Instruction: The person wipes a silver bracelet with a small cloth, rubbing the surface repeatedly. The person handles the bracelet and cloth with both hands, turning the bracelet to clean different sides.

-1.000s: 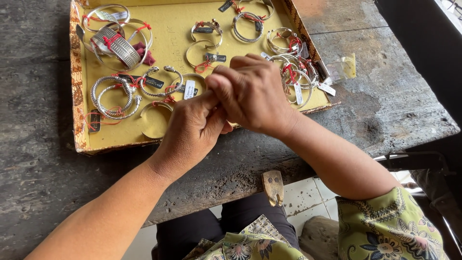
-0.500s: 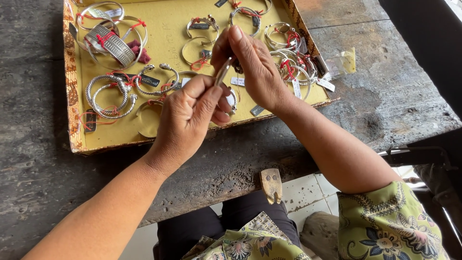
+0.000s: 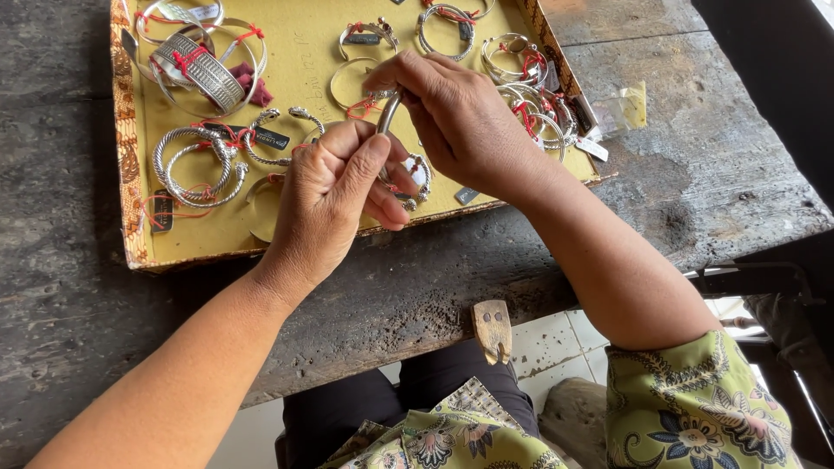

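Note:
My left hand (image 3: 334, 195) and my right hand (image 3: 460, 122) meet over a shallow yellow tray (image 3: 300, 65) of silver bangles. Both hands grip one silver cuff bangle (image 3: 388, 113): the right fingers pinch its upper end, the left thumb and fingers hold the lower part. A small tag on red thread (image 3: 415, 178) hangs below my left fingers. Much of the bangle is hidden by my fingers.
Several silver bangles with red threads and dark tags lie in the tray, including a wide ribbed cuff (image 3: 204, 74) and twisted ones (image 3: 195, 161). The tray rests on a worn dark wooden bench (image 3: 721, 174). A small wooden peg (image 3: 493, 330) sticks out at the bench's front edge.
My hands have opened out from a tight clasp. The right hand lifted the bangle's end up and away, and the bangle now shows between the hands.

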